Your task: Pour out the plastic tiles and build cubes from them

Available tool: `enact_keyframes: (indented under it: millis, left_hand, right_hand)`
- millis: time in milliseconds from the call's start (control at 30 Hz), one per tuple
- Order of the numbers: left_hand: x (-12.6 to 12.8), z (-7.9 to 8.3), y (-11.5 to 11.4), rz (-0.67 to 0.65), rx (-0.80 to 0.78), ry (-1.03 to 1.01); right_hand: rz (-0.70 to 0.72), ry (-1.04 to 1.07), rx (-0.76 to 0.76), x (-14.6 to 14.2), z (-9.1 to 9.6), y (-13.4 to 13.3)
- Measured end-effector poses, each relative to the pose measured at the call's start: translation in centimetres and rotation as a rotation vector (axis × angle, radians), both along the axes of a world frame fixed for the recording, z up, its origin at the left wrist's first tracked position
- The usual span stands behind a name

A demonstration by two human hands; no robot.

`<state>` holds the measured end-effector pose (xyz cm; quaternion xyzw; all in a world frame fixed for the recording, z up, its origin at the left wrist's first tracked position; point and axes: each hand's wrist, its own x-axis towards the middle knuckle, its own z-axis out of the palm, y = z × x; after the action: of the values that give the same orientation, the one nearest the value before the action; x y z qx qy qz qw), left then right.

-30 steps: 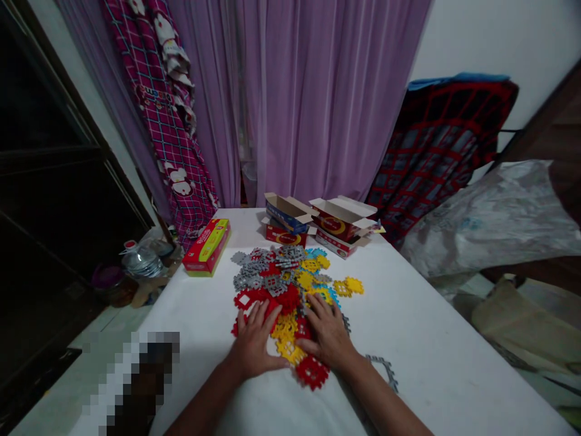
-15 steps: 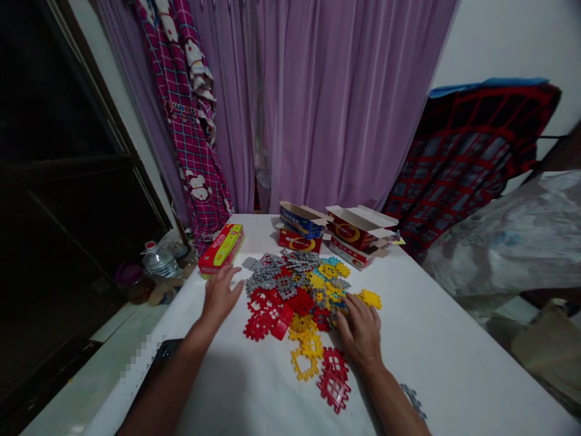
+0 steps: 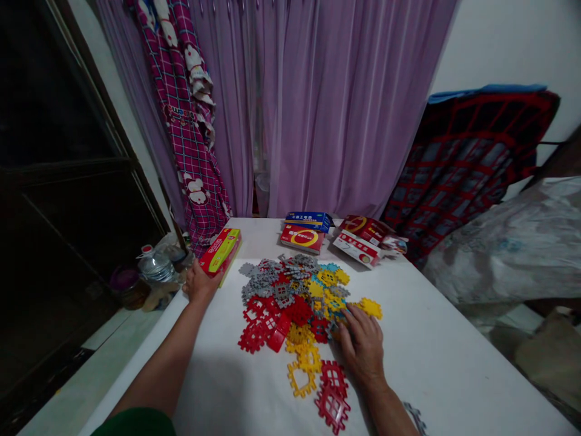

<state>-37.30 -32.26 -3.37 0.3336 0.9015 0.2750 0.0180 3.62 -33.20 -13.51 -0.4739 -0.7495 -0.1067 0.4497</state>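
My left hand (image 3: 200, 283) is closed around the near end of a red and yellow-green printed box (image 3: 221, 251) at the table's left edge. Its fingertips are partly hidden. At the right side of a heap of plastic interlocking pieces (image 3: 281, 297), my right hand (image 3: 364, 345) lies with fingers stretched over the edge of the heap. Grey pieces (image 3: 263, 278) fill the heap's back left, red ones (image 3: 265, 324) its front left, yellow ones (image 3: 327, 287) its right. A yellow piece (image 3: 371, 307) is just beyond my right fingertips. Two red window-shaped pieces (image 3: 333, 396) lie nearest me.
Behind the heap are a blue box (image 3: 308, 221) above a red box (image 3: 302, 238), and a dark red box (image 3: 365, 227) behind a white-and-red one (image 3: 357, 248). A grey piece (image 3: 415, 418) lies by my right forearm. Bottles (image 3: 157, 264) stand left of the table.
My left hand has moved left from beside the heap onto the printed box. The back boxes now lean away, their open tops out of sight. My right hand stays nearly in place.
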Motion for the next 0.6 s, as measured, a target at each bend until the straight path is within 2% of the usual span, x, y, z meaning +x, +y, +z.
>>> enact_keyframes:
  millis: [200,400,500,600]
  left_hand:
    - [1.5,-0.2,-1.2,0.037,0.067,0.010]
    - [3.4,-1.3,-3.5,0.015,0.100,0.036]
    - [3.7,-2.0,-4.5,-0.007,0.104,0.072]
    - [3.3,-2.2,-4.5,-0.022,0.105,0.082]
  right_hand:
    - [-0.018,0.065,-0.055,0.3,0.0,0.0]
    - [0.011,0.107,-0.076,0.3,-0.2,0.2]
    - [0.024,0.126,-0.092,0.4,-0.5,0.2]
    - [0.031,0.113,-0.079,0.5,-0.5,0.2]
